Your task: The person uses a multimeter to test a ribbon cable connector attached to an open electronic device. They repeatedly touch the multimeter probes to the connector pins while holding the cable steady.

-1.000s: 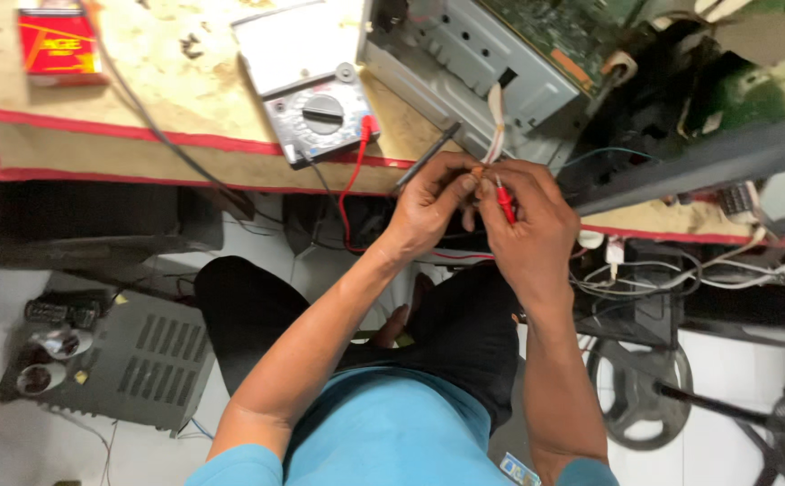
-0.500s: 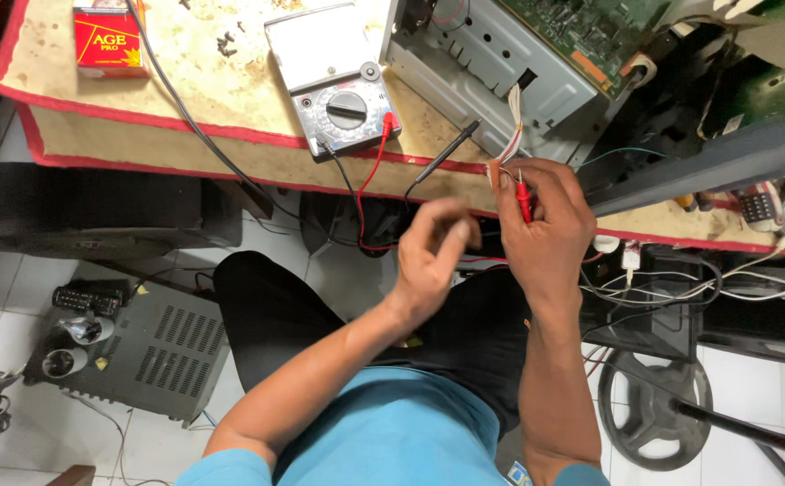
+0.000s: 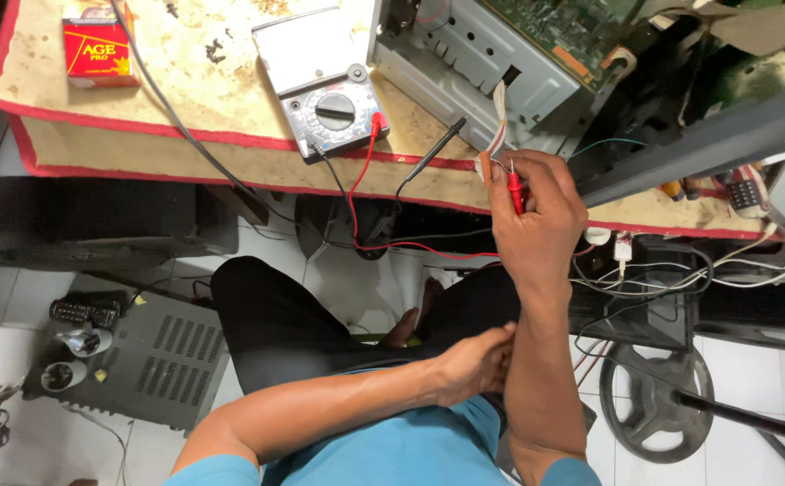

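Observation:
My right hand [image 3: 536, 216] is raised at the bench edge, closed around a red test probe [image 3: 515, 191] and pinching a small connector [image 3: 484, 167] on a flat cable from the grey metal chassis [image 3: 500, 63]. My left hand [image 3: 473, 364] rests low by my lap against my right forearm, fingers loosely curled, holding nothing. An analog multimeter [image 3: 320, 85] lies on the bench, its red lead [image 3: 361, 180] running to my right hand. The black probe [image 3: 437, 148] lies loose on the bench edge.
A red box [image 3: 97, 49] sits at the bench's far left. A grey vented amplifier case [image 3: 154, 364] stands on the tiled floor at left. Tangled white cables [image 3: 681, 274] hang under the bench at right, above a round metal frame [image 3: 658, 405].
My left hand has left the connector and dropped down to my lap beside my right forearm. My right hand stays at the connector with the red probe.

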